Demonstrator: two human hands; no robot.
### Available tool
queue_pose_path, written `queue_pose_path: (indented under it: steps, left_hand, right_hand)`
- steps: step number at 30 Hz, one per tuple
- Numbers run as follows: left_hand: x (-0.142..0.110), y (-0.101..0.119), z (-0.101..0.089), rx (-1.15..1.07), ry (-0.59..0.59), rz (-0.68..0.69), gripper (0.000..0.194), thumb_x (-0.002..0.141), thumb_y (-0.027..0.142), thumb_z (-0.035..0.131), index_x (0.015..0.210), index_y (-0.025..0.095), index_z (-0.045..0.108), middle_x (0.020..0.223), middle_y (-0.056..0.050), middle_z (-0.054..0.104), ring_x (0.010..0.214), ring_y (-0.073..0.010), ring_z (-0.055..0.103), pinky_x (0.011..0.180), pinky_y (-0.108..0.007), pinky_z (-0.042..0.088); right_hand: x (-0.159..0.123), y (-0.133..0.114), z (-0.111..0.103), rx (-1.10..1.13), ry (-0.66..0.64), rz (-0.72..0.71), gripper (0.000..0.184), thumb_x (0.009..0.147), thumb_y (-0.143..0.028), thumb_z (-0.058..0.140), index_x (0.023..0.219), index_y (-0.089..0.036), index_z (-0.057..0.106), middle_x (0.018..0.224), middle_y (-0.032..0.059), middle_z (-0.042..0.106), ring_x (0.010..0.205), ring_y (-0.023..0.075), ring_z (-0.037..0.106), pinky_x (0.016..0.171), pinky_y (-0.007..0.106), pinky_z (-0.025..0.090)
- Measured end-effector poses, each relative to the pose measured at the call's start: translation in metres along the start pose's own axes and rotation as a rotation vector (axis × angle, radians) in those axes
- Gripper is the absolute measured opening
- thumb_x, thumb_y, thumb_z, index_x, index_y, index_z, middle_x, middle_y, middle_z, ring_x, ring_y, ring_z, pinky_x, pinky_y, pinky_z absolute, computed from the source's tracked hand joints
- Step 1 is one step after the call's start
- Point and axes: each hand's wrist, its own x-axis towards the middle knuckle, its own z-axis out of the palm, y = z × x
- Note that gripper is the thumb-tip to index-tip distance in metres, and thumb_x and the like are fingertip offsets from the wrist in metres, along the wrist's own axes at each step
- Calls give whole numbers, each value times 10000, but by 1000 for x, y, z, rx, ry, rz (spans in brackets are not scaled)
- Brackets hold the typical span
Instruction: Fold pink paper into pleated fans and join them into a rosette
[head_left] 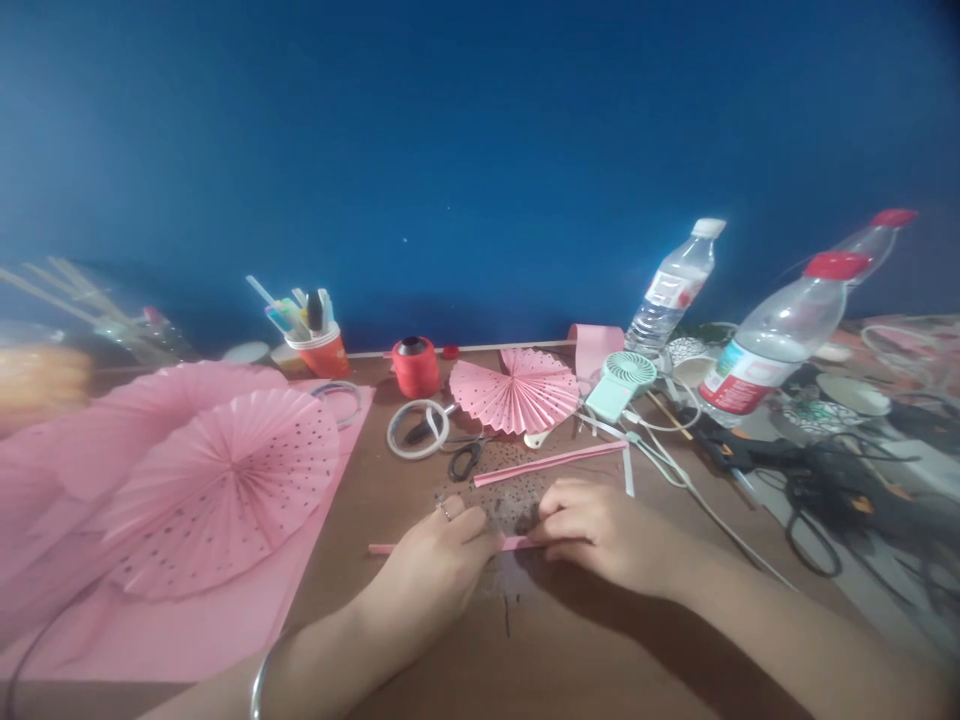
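A narrow folded strip of pink paper (516,543) lies crosswise at the front of the brown table. My left hand (454,545) is closed on it, and its left end sticks out past the wrist side. Closed on the strip's right part is my right hand (589,525), whose fingers hide that end. Just beyond the hands lies another pleated pink strip (551,464), slanting up to the right. Small dark punched bits (517,500) are scattered around and between the hands. Behind them a pink pleated paper fan (514,392) with punched holes is spread out.
Large pink paper rosettes (232,480) lie on pink sheets at left. A tape roll (418,430), scissors (465,461), a red thread spool (416,368) and a pen cup (321,350) stand or lie behind. To the right are a mint handheld fan (622,385), bottles (780,340) and tangled cables (825,490).
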Motion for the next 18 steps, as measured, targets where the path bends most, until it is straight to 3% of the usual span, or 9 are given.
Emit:
queue_pose_path:
  steps: [6, 13, 18]
  left_hand:
    - [2, 4, -5, 8, 24, 3, 238, 817, 71, 425, 852, 194, 625, 697, -16, 506, 683, -142, 446, 627, -267, 369]
    - [0, 1, -2, 14, 2, -20, 237, 821, 103, 416, 887, 202, 622, 727, -30, 498, 705, -159, 454, 640, -288, 388]
    - [-2, -3, 1, 18, -23, -12, 213, 820, 116, 424, 882, 195, 612, 721, -26, 495, 687, -149, 454, 616, -276, 386]
  right_hand:
    - [5, 2, 15, -36, 21, 3, 239, 870, -250, 442, 953, -196, 659, 850, 53, 608, 822, 159, 525, 729, 271, 391]
    - [11, 7, 17, -10, 35, 65, 155, 805, -175, 527, 828, -194, 679, 764, 29, 596, 755, 146, 540, 676, 243, 379]
    - [17, 2, 14, 14, 26, 249, 102, 715, -113, 582, 740, -197, 635, 733, -4, 613, 679, 133, 536, 602, 231, 343]
